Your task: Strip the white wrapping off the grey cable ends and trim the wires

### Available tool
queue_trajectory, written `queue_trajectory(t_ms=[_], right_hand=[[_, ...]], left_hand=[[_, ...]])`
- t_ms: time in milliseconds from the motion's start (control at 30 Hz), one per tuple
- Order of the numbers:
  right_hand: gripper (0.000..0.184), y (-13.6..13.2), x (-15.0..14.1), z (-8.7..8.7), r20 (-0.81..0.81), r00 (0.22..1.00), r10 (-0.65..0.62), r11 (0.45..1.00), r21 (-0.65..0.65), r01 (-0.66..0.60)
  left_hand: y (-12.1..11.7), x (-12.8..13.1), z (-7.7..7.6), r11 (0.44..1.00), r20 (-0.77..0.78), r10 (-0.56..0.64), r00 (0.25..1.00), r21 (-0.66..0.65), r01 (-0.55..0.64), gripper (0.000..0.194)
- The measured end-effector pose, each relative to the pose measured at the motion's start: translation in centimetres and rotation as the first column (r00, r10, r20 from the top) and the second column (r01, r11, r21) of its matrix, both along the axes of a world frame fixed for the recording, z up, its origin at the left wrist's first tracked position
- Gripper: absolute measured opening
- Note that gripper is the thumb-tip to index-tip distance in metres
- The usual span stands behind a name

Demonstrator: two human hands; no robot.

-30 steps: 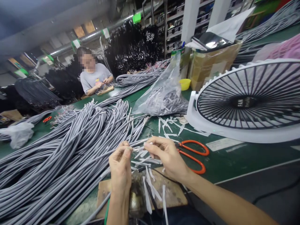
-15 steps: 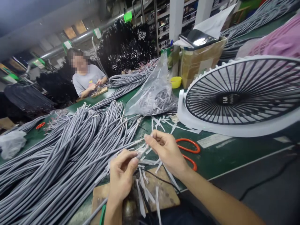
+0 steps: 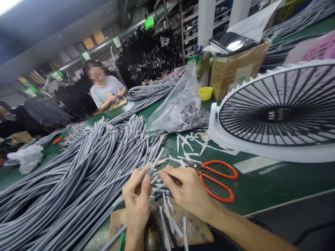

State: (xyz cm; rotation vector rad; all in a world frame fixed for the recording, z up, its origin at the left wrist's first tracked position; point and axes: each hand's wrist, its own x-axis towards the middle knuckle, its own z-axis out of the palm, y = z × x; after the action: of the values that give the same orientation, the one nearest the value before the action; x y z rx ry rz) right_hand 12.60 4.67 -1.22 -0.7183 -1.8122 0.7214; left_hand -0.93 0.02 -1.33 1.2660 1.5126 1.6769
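Head view: left hand (image 3: 137, 195) pinches cable end (image 3: 150, 170) beside right hand (image 3: 187, 188).

The scene was taken in by a single camera worn on the person's head, set above and behind the hands. It was faced forward and down, across the green table (image 3: 252, 190). The left hand (image 3: 137, 200) and right hand (image 3: 190, 190) were caught near the lens, low in the middle, with both forearms cut by the bottom edge. The fan (image 3: 276, 113) was framed close by at the right, while a co-worker (image 3: 106, 91) and the ceiling (image 3: 60, 24) were shown farther off, toward the upper left.
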Motion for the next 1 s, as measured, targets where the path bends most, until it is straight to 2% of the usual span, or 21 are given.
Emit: queue_trajectory(t_ms=[167, 333, 567, 833, 1000], right_hand=[[0.035, -0.07, 0.0, 0.11, -0.002, 1.0, 0.007, 1.0, -0.01, -0.007], [0.037, -0.21, 0.0, 0.25, -0.03, 0.999, 0.016, 1.0, -0.025, -0.017], [0.037, -0.07, -0.1, 0.09, -0.052, 0.998, 0.023, 0.997, -0.069, -0.027], [0.039, -0.05, 0.02, 0.39, -0.028, 0.998, 0.049, 0.995, -0.082, -0.051], [0.037, -0.01, -0.06, 0.3, -0.061, 0.998, 0.021, 0.994, -0.109, -0.027]], left_hand=[[-0.08, 0.07, 0.26, 0.999, -0.106, -0.002, 0.994, 0.046, 0.007, 0.025], [-0.06, 0.07, 0.25, 0.998, -0.067, 0.046, 0.997, 0.032, -0.044, 0.029], [-0.05, 0.47, 0.84, 0.996, -0.231, 0.017, 0.973, 0.094, 0.005, 0.023], [-0.14, 0.38, 0.64, 0.992, -0.242, 0.047, 0.969, 0.129, -0.016, 0.021], [-0.05, 0.51, 0.64, 0.988, -0.323, -0.002, 0.946, 0.147, 0.052, 0.023]])
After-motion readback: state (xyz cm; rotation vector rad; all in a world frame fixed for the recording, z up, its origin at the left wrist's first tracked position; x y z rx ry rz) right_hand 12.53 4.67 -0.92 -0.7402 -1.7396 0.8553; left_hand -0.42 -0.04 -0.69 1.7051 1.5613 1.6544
